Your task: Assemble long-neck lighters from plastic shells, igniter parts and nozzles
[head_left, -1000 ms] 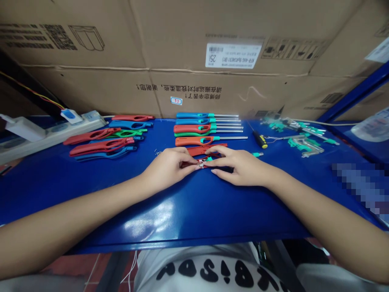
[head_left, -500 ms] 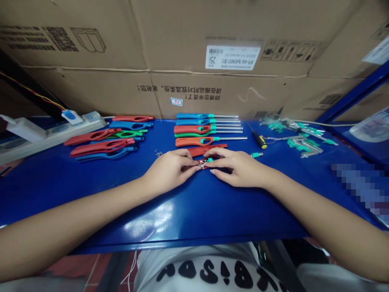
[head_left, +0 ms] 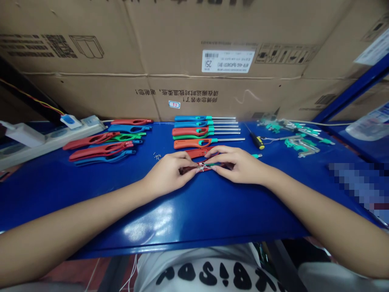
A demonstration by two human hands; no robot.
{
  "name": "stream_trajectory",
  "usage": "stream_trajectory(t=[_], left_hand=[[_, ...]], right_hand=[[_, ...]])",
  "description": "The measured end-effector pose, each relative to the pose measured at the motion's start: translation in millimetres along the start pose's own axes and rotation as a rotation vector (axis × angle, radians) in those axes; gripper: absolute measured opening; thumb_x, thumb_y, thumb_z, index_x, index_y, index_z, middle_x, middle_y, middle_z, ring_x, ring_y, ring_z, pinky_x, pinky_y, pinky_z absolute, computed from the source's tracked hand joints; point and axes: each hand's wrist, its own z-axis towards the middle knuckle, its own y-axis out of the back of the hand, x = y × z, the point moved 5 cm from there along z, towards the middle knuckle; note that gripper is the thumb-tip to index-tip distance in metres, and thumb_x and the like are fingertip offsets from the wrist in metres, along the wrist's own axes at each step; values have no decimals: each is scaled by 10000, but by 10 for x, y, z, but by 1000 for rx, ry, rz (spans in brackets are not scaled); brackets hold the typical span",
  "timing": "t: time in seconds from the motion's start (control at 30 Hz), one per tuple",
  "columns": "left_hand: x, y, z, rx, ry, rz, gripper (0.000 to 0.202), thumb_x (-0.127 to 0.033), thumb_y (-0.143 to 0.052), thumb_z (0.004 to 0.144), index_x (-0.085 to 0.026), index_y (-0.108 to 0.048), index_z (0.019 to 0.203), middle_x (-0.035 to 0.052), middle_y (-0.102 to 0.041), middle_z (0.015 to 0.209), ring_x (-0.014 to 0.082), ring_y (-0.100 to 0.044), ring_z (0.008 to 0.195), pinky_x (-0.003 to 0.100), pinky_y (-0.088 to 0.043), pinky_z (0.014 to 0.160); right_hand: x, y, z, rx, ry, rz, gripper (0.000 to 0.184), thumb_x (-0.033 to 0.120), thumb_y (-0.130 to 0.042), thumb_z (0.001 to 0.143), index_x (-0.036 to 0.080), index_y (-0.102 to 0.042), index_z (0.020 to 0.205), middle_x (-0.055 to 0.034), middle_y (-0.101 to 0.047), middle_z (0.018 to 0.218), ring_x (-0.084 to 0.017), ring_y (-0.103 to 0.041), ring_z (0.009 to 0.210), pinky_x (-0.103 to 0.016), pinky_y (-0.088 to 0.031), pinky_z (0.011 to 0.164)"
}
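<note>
My left hand point(head_left: 167, 172) and my right hand point(head_left: 240, 164) meet at the middle of the blue table point(head_left: 91, 190). Both pinch a red lighter shell point(head_left: 199, 167) that lies flat there, with a small metal and green part at my fingertips. A second red shell half point(head_left: 197, 153) lies just behind them. Beyond it stands a row of assembled long-nosed lighters point(head_left: 200, 130) in blue, red and green with metal tubes.
A heap of empty red, blue and green handle shells point(head_left: 105, 142) lies at the left. A yellow-and-black screwdriver point(head_left: 258, 141) and green inner parts with tubes point(head_left: 299, 140) lie at the right. A white power strip point(head_left: 45, 136) sits far left. Cardboard boxes point(head_left: 194, 61) wall the back.
My right hand's fingers have shifted a little to the left over the red shell. The view has tilted slightly. Nothing else has moved.
</note>
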Motion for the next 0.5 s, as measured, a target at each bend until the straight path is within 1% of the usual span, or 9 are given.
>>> stream_trajectory(t=[0.07,0.1,0.17,0.27,0.37,0.5], left_hand=[[5,-8,1,2,3,-9,202,-307,-660,952,-219,-794,1074,49,-692,901,137,-656,751,258,-523,697],[8,-11,2,2,4,-14,203,-310,-659,953,-220,-794,1077,50,-691,906,136,-657,751,258,-526,701],[14,-13,4,0,-1,-26,208,-314,-657,957,-217,-792,1082,54,-693,917,140,-661,763,269,-534,724],[18,-13,7,1,-22,-39,217,-309,-642,968,-213,-786,1098,61,-696,925,151,-666,790,287,-540,759],[19,-16,9,9,-37,-36,222,-301,-622,979,-216,-784,1104,60,-696,923,153,-669,796,286,-538,760],[26,-21,11,11,-26,-32,225,-311,-634,975,-215,-784,1111,58,-693,921,152,-668,797,280,-531,754]], right_hand=[[-20,13,-2,-26,2,-25,240,236,-577,947,213,-748,1115,-94,-684,1172,-166,-682,827,-306,-555,708],[-24,14,-2,-36,5,-44,238,238,-577,947,216,-745,1114,-90,-688,1145,-164,-678,809,-305,-551,702],[-13,4,-3,-56,33,-65,248,225,-575,946,230,-733,1137,-81,-705,1110,-182,-692,878,-319,-560,763],[23,-30,-2,-66,89,-51,308,190,-571,940,248,-696,1216,-68,-745,1121,-212,-701,1022,-367,-561,891],[32,-55,-1,-59,93,-50,341,177,-575,933,247,-677,1251,-66,-761,1142,-219,-716,1030,-386,-572,898],[46,-46,-5,-70,121,-77,302,179,-569,939,232,-704,1204,-64,-770,1136,-219,-730,1026,-378,-580,890]])
